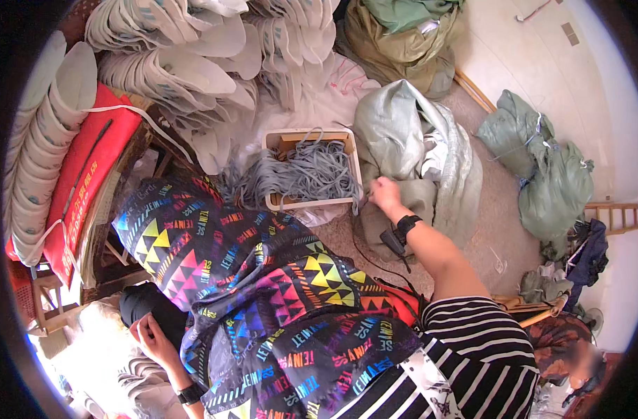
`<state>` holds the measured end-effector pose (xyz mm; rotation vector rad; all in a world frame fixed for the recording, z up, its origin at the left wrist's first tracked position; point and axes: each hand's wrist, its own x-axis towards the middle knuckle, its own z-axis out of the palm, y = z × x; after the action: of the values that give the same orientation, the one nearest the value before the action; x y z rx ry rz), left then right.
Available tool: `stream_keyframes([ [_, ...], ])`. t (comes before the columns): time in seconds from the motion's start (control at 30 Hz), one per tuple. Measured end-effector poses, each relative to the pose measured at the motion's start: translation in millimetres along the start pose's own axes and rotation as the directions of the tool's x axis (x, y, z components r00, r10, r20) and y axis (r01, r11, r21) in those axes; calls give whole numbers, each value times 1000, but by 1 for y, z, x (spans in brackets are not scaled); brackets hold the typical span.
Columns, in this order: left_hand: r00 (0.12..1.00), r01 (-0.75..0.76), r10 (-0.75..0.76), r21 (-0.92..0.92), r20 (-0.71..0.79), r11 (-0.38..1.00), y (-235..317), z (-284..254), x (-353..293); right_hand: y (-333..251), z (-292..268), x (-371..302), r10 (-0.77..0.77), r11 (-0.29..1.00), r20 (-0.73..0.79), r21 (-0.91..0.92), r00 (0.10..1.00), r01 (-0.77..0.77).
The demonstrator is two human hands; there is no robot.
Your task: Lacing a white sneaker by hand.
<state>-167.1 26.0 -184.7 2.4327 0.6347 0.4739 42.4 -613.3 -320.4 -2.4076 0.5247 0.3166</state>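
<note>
My right hand [383, 195] is stretched forward, its fingers curled together beside the right rim of a pale plastic basket [312, 206]. Whether anything is in those fingers is hidden. Grey flat strips [312, 167] fill the basket in a tangle, and some spill over its left side. One strip end hangs over the right rim, close to my right hand. Down at the left, my left hand [153, 340] has bent, drawn-in fingers next to a smooth black object [150, 311]. What that hand grips, if anything, I cannot make out. A patterned apron [284, 300] covers my lap.
Stacked pale curved shoe-shaped pieces [172, 77] rise behind the basket, with another column [54, 153] at far left beside a red panel [88, 188]. An open grey-green sack [417, 140] stands right of the basket. Tied green bags [553, 174] and another person [567, 353] are farther right.
</note>
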Motion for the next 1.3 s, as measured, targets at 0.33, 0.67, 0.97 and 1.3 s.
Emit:
stream_keyframes([
  [0.33, 998, -52, 51, -29, -44, 998, -15, 1, -1, -15, -101, -101, 346, 875, 632, 49, 694, -481],
  [0.67, 997, -50, 46, -70, -55, 996, -20, 3, -2, 53, -128, -204, 580, 359, 723, -641, 375, 679],
  [0.97, 989, -121, 115, -64, -88, 991, 2, 11, 9, 13, -16, -143, 40, 708, 779, -464, 626, 533],
  [1.3, 884, 178, -236, -177, -403, 968, -36, -24, -69, -192, 48, -75, -383, 758, 605, -227, 699, 612],
])
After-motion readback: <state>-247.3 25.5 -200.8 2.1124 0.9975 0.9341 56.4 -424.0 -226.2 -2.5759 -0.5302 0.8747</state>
